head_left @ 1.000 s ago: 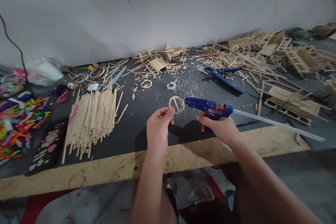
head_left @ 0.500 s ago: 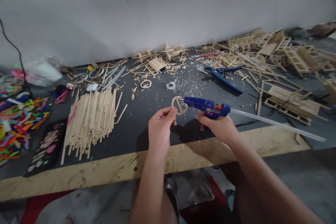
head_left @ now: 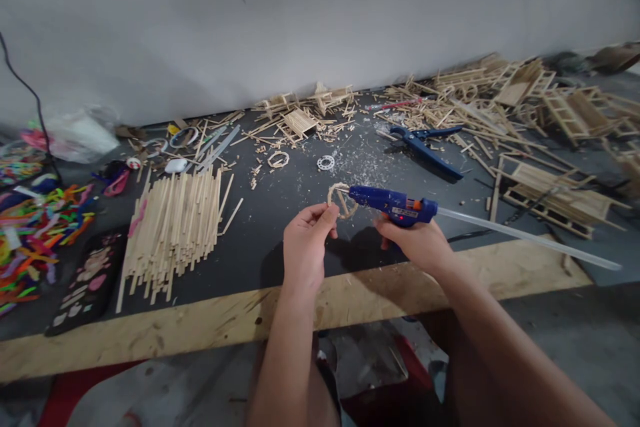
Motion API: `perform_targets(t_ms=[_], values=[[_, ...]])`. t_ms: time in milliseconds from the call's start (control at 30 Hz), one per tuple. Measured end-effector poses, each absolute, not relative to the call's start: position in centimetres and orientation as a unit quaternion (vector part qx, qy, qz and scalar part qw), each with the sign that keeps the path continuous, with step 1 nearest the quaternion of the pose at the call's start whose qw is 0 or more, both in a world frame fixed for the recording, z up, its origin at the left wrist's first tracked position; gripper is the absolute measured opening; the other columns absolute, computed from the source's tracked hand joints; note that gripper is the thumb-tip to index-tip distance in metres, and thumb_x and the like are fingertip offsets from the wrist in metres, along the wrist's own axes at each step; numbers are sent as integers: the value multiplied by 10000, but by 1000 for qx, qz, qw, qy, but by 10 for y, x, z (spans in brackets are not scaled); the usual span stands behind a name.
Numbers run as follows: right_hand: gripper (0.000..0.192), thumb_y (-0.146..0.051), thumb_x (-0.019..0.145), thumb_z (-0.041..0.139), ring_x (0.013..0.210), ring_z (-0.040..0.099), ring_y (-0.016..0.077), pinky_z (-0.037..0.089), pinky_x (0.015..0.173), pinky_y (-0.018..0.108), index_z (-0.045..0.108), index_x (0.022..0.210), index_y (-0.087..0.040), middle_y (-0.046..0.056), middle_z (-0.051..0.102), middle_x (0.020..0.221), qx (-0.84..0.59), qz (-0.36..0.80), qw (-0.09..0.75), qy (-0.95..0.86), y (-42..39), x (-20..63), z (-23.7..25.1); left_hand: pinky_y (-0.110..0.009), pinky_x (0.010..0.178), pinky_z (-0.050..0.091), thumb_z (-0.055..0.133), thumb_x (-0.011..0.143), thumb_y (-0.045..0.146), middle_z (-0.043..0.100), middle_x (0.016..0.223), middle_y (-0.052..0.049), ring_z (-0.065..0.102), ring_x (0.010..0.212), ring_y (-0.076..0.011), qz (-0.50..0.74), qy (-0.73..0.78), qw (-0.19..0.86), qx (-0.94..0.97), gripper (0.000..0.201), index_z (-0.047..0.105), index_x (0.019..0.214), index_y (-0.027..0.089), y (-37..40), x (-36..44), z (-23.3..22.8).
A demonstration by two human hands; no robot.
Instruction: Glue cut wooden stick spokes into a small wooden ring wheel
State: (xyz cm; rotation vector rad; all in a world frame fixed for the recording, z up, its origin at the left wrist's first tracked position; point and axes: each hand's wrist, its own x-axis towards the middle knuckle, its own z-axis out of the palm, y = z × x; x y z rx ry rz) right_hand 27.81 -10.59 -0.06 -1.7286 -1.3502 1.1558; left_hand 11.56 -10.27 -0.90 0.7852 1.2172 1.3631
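My left hand point(head_left: 306, 245) pinches a small round wooden wheel point(head_left: 341, 200) made of stick pieces, holding it up above the dark table top point(head_left: 280, 220). My right hand point(head_left: 419, 243) grips a blue hot glue gun point(head_left: 395, 205) with a red light lit on its side. The gun's nozzle touches the right side of the wheel. A long clear glue stick point(head_left: 525, 237) juts from the back of the gun toward the right.
A heap of wooden sticks point(head_left: 173, 230) lies left of my hands. Two small rings point(head_left: 278, 159) and blue pliers point(head_left: 425, 145) lie farther back. Stick-built frames point(head_left: 550, 193) crowd the right side. Coloured pipe cleaners point(head_left: 35, 233) and a phone point(head_left: 85, 283) sit at the left. The table's plywood edge point(head_left: 200, 327) runs in front.
Both hands shifted slightly; the wheel turned a little in my left fingers while the glue gun's nozzle stayed against it.
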Motion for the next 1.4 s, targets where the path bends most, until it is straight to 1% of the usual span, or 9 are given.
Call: perform_targets(t_ms=[200, 567, 867, 1033, 1133, 1200, 1267, 1333, 1400], values=[[185, -354, 678, 569, 523, 598, 160, 435, 520, 245, 555, 586, -194, -1, 600, 496, -661, 434, 323, -520, -105, 279, 1, -221, 504, 343, 711, 664, 299, 530, 559, 20, 447, 498, -70, 574, 512, 545, 332, 183, 656, 747, 146, -102, 115, -10], [165, -354, 659, 593, 488, 588, 150, 447, 525, 252, 558, 643, -194, -22, 582, 496, -652, 451, 346, -502, -105, 278, -5, -208, 501, 338, 710, 672, 291, 529, 566, 19, 448, 501, -65, 576, 509, 549, 329, 193, 652, 769, 134, -102, 116, -9], [164, -354, 674, 585, 508, 602, 152, 443, 513, 236, 557, 643, -196, -23, 591, 498, -663, 439, 327, -511, -105, 279, -2, -203, 501, 338, 703, 682, 300, 525, 564, 24, 451, 503, -61, 565, 513, 551, 338, 204, 650, 781, 129, -103, 114, -9], [187, -377, 674, 612, 515, 595, 153, 435, 516, 243, 579, 651, -195, -20, 592, 493, -669, 439, 327, -502, -103, 286, -10, -201, 491, 338, 711, 669, 295, 532, 556, 22, 458, 493, -60, 566, 524, 545, 329, 214, 651, 782, 124, -103, 114, -9], [205, -378, 645, 668, 461, 541, 123, 420, 481, 240, 580, 670, -195, -37, 561, 503, -652, 464, 377, -466, -97, 298, -18, -200, 494, 349, 711, 665, 295, 534, 554, 20, 461, 492, -59, 573, 530, 532, 329, 210, 656, 769, 122, -102, 109, -8], [212, -343, 621, 706, 426, 485, 93, 398, 426, 227, 564, 671, -194, -51, 531, 536, -614, 505, 429, -428, -93, 307, -21, -194, 495, 358, 718, 654, 288, 537, 555, 19, 462, 493, -55, 589, 530, 518, 322, 204, 656, 754, 121, -101, 102, -8], [200, -305, 625, 716, 433, 454, 78, 372, 382, 207, 559, 658, -186, -48, 512, 562, -564, 557, 460, -399, -90, 316, -21, -187, 496, 369, 731, 632, 273, 545, 560, 18, 471, 502, -54, 612, 529, 502, 307, 201, 652, 735, 119, -100, 91, -7], [181, -300, 654, 705, 461, 464, 77, 369, 369, 192, 580, 653, -169, -21, 543, 593, -535, 595, 459, -386, -88, 326, -21, -183, 510, 391, 746, 602, 251, 552, 567, 18, 484, 514, -54, 639, 526, 482, 287, 202, 646, 714, 117, -99, 75, -6], [176, -313, 684, 686, 505, 518, 88, 418, 400, 190, 616, 683, -152, 30, 617, 679, -539, 611, 439, -378, -86, 335, -21, -177, 518, 406, 757, 572, 240, 556, 570, 21, 491, 521, -52, 665, 530, 456, 263, 213, 642, 700, 116, -99, 55, -5]])
